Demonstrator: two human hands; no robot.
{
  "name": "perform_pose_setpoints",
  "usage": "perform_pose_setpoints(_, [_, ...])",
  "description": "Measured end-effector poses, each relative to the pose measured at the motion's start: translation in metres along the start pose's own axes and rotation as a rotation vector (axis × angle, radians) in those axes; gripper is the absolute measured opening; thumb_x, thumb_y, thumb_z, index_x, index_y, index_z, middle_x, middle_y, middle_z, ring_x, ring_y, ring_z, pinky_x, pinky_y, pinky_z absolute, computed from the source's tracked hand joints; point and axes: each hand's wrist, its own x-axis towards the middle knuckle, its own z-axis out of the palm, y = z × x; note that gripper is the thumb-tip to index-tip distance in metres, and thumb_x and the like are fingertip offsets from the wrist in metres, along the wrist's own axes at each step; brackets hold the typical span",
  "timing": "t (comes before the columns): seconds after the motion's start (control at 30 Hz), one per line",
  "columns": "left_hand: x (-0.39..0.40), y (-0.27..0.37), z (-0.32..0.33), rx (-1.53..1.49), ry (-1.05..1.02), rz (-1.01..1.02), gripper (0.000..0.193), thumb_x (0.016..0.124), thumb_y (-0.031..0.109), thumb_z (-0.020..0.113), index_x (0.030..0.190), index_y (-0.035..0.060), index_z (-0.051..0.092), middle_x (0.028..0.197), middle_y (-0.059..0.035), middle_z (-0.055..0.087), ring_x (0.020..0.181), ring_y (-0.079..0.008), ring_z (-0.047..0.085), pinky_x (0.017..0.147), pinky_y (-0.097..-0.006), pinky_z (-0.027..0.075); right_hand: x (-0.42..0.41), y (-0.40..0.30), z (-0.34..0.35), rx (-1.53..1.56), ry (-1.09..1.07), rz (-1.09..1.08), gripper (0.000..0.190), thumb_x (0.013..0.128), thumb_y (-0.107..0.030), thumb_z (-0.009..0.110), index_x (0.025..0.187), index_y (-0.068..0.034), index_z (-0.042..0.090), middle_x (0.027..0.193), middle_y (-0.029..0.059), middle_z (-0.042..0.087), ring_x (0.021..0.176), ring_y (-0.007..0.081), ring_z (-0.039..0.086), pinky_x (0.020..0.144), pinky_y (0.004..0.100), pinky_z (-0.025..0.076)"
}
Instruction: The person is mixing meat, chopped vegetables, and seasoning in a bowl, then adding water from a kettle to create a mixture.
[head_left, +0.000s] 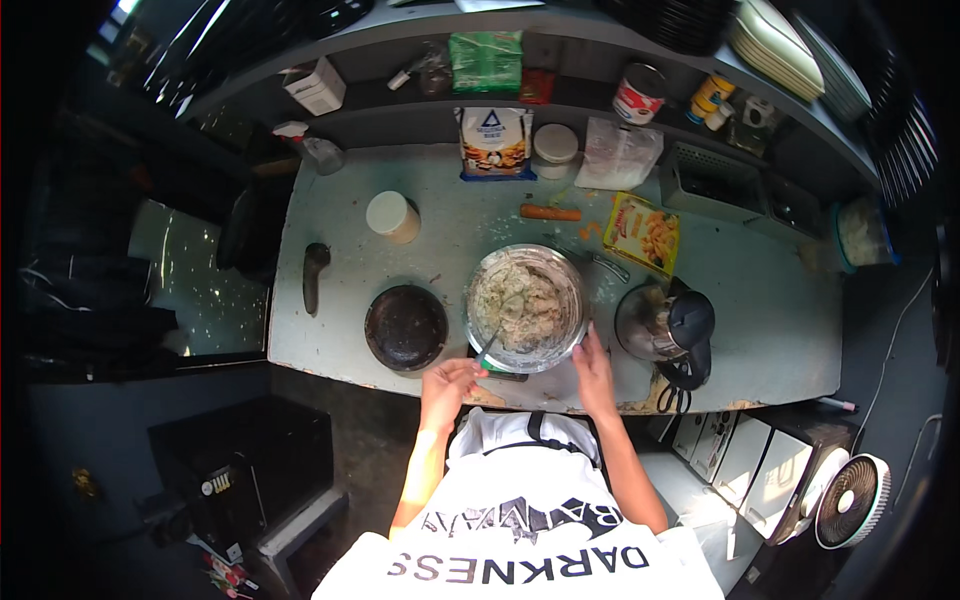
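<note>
A metal mixing bowl (577, 330) holding a lumpy, pale, floury mixture (536, 296) stands near the table's front edge. My left hand (451, 381) grips the handle of a metal spoon (491, 343), whose head rests in the mixture. At the bowl's lower right rim is my right hand (594, 364), its fingers against the outer wall. Left of the bowl sits a dark stone mortar (406, 328), and farther left lies a stone pestle (314, 277). A knife (609, 267) and a carrot (550, 213) lie beyond the bowl. Part of a green-and-dark flat object shows beneath the bowl.
To the right stand a jug with a black lid (664, 322) and scissors (674, 399) by the edge. A yellow food packet (642, 234), a lidded jar (393, 217), a flour bag (496, 144), a white tub (556, 151) and a grey basket (709, 184) stand farther back.
</note>
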Motion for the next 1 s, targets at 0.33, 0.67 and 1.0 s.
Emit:
perform_pose_setpoints(0.33, [-0.018,-0.002,0.03,-0.008,-0.437,-0.182,0.032,0.093,0.012,0.07,0.118,-0.0071,0.064,0.087,-0.0067,0.074,0.068,-0.0077,0.059,0.065,-0.0234,0.049,-0.014,-0.053,0.06,-0.081,-0.216,0.42,0.029,0.096,-0.011,0.059,0.115,0.01,0.063,0.082,0.0137,0.071,0.073,0.0154,0.068,0.063,0.0295,0.054])
perform_pose_setpoints(0.67, [0.132,0.011,0.008,0.236,-0.009,0.499,0.035,0.104,0.024,0.05,0.131,0.0017,0.055,0.112,-0.0223,0.068,0.102,-0.0361,0.065,0.093,-0.0418,0.047,0.06,-0.106,0.072,-1.136,-0.145,-0.217,0.017,0.082,0.005,0.053,0.094,0.009,0.064,0.077,0.0293,0.067,0.077,0.0479,0.068,0.068,0.0504,0.056])
perform_pose_setpoints(1.0, [0.123,0.005,0.018,0.127,0.117,0.463,0.029,0.106,0.017,0.047,0.124,-0.0015,0.061,0.108,-0.0151,0.071,0.098,-0.0175,0.061,0.091,-0.0319,0.046,0.057,-0.11,0.07,-1.424,-0.635,-0.464,0.021,0.084,-0.004,0.054,0.099,0.006,0.066,0.086,0.0228,0.07,0.076,0.0388,0.071,0.067,0.0474,0.058])
